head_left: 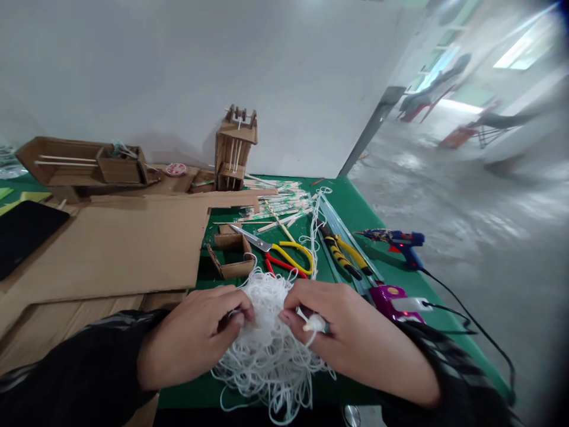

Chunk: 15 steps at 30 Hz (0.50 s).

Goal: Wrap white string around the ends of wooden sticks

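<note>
A loose tangled heap of white string (271, 365) lies at the table's near edge, some loops hanging over it. My left hand (195, 332) is over the heap's left side, thumb and forefinger pinched together on the string. From the right, my right hand (351, 323) is closed, its thumb and forefinger pinching string at the heap's right side. A small wound bundle of white string (316, 324), with a pale tip poking out, sits in its curled fingers. Just beyond the heap lie scissors (262, 242) with red and yellow handles, beside a small cardboard frame (233, 270).
Pliers (340, 255), a blue glue gun (406, 240) and a purple power socket (395, 302) with a cable are on the right. Wrapped sticks (280, 201) lie behind. Cardboard sheets (146, 243), a black tablet-like slab (29, 234) and cardboard models (235, 148) occupy the left and back.
</note>
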Each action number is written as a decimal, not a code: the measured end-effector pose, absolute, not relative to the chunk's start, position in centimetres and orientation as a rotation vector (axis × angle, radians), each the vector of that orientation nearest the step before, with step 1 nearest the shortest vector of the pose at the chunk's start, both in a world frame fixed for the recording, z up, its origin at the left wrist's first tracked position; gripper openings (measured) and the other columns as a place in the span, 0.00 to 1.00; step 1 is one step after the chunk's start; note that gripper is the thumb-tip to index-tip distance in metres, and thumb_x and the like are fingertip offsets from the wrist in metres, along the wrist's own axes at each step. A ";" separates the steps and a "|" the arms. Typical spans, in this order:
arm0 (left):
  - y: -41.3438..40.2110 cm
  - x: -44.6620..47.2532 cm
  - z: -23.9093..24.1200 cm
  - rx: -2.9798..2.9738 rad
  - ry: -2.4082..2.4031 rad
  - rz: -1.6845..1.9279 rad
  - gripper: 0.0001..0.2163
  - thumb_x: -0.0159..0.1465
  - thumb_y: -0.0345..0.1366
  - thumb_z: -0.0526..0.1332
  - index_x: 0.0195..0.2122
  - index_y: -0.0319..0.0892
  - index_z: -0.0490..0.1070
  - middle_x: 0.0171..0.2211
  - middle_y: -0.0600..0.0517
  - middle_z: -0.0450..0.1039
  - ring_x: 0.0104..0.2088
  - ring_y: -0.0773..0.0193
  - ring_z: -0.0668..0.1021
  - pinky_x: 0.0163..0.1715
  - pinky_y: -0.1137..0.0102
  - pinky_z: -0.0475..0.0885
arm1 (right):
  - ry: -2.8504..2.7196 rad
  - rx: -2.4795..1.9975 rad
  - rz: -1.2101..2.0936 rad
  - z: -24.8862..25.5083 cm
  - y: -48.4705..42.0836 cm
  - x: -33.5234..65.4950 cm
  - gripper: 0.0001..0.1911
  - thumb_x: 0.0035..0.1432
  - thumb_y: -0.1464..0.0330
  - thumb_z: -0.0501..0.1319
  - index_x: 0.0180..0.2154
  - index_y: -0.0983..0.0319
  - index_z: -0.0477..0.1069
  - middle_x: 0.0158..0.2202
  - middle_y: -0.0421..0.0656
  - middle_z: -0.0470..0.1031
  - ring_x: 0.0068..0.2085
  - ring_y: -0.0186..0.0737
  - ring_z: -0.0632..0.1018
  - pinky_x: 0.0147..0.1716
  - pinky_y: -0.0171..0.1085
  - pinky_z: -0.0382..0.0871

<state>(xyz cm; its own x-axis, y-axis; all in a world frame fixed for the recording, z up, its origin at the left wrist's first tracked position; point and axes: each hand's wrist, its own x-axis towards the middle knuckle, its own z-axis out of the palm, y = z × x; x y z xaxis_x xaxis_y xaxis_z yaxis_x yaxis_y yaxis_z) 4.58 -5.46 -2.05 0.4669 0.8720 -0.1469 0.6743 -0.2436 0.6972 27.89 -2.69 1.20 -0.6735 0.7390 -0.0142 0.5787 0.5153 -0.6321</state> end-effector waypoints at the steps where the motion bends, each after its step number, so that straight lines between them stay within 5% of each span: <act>1: -5.5 4.7 -2.0 1.989 1.303 0.345 0.08 0.64 0.29 0.54 0.36 0.48 0.70 0.34 0.59 0.73 0.32 0.67 0.73 0.32 0.72 0.61 | -2.468 -1.069 0.936 1.3 -2.8 27.7 0.05 0.56 0.76 0.60 0.33 0.60 0.68 0.31 0.35 0.72 0.30 0.31 0.70 0.30 0.31 0.60; 7: -5.7 4.8 -2.3 1.927 1.386 0.326 0.02 0.60 0.33 0.59 0.33 0.47 0.68 0.29 0.59 0.71 0.29 0.66 0.71 0.28 0.72 0.61 | -2.303 -0.893 1.081 1.4 -3.5 26.4 0.06 0.62 0.71 0.56 0.31 0.62 0.66 0.28 0.36 0.68 0.27 0.29 0.66 0.29 0.30 0.60; 15: -5.2 5.0 -3.7 1.798 1.328 0.442 0.06 0.58 0.28 0.57 0.36 0.45 0.66 0.32 0.57 0.70 0.30 0.66 0.72 0.29 0.73 0.64 | -2.325 -0.925 1.203 -0.4 -3.1 25.3 0.05 0.62 0.71 0.55 0.32 0.62 0.65 0.25 0.35 0.66 0.25 0.29 0.63 0.25 0.30 0.56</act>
